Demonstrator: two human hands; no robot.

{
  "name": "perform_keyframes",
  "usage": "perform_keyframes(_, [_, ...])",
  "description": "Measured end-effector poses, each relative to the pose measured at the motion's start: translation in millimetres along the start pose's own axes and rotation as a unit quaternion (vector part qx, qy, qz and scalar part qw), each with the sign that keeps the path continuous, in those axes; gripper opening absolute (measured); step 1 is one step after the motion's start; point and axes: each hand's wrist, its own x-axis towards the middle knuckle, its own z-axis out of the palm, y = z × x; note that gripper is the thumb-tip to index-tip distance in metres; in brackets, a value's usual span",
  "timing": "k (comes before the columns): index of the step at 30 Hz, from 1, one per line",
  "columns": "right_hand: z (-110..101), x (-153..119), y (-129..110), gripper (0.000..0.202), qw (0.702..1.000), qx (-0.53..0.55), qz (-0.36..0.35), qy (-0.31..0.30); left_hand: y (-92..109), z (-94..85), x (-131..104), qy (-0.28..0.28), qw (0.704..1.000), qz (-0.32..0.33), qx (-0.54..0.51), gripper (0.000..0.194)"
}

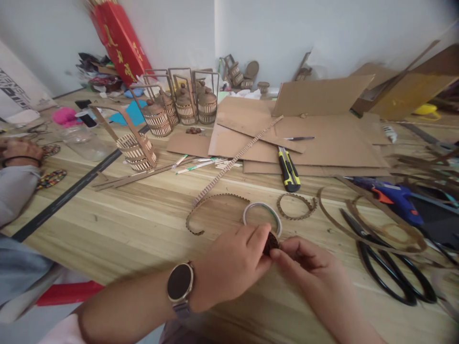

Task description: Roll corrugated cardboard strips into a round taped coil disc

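A small dark brown coiled piece (271, 243) is held between my two hands near the table's front. My left hand (236, 258), with a watch on its wrist, wraps its fingers round the piece from the left. From the right, my right hand (308, 263) pinches the edge of it with thumb and forefinger. Just behind the hands lies a white tape ring (263, 205). A curved ridged strip (190, 222) is to its left, and a looped ridged strip (294, 217) to its right. A long striped strip (236, 160) runs diagonally behind them.
Cardboard sheets (247, 138) carry a yellow-black cutter (289, 172). Black scissors (387, 267) and a blue glue gun (398, 196) lie right. Small lidded baskets (186, 107) stand at the back; an open basket (136, 150) is nearer. Another person's hand (21, 150) rests far left.
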Motion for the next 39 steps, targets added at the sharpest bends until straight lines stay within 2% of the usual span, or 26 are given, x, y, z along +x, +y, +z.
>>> perform_keyframes(5, [-15.3, 4.4, -2.2, 0.026, 0.996, -0.037, -0.023, -0.078, -3.9, -14.2, 8.0, -0.040, 0.987, -0.077, -0.138, 0.015])
perform_keyframes(9, [-37.0, 14.8, 1.6, 0.026, 0.992, -0.109, -0.052, -0.022, -11.9, -25.5, 14.0, -0.026, 0.973, -0.102, -0.205, 0.007])
perform_keyframes(12, [-48.0, 25.0, 8.1, 0.020, 0.969, -0.192, -0.158, 0.008, -16.1, -29.7, 16.0, -0.024, 0.969, -0.108, -0.223, 0.009])
perform_keyframes(15, [-42.2, 29.6, 14.4, 0.019, 0.925, -0.268, -0.268, -0.004, -17.3, -29.4, 15.8, -0.039, 0.972, -0.092, -0.213, 0.009])
perform_keyframes(18, [-24.9, 28.4, 19.1, 0.022, 0.888, -0.348, -0.300, -0.022, -18.1, -25.8, 13.9, -0.049, 0.980, -0.047, -0.186, 0.013])
perform_keyframes(20, [-15.4, 27.4, 20.6, 0.019, 0.875, -0.370, -0.309, -0.037, -19.4, -22.8, 12.1, -0.054, 0.984, -0.016, -0.168, 0.018])
perform_keyframes(25, [-16.0, 27.1, 17.9, 0.018, 0.881, -0.335, -0.334, -0.028, -23.9, -17.2, 8.5, -0.108, 0.989, 0.052, -0.089, 0.028])
perform_keyframes(29, [-25.9, 26.9, 13.5, 0.016, 0.885, -0.303, -0.354, -0.007, -24.8, -15.8, 8.7, -0.160, 0.979, 0.081, -0.101, 0.025])
perform_keyframes(35, [-29.0, 28.3, 12.3, 0.030, 0.889, -0.299, -0.341, 0.063, -24.1, -14.7, 8.7, -0.125, 0.982, 0.071, -0.124, 0.034])
perform_keyframes(39, [-29.5, 25.6, 12.0, 0.019, 0.877, -0.312, -0.354, 0.095, -23.4, -14.8, 8.5, -0.117, 0.984, 0.039, -0.126, 0.029])
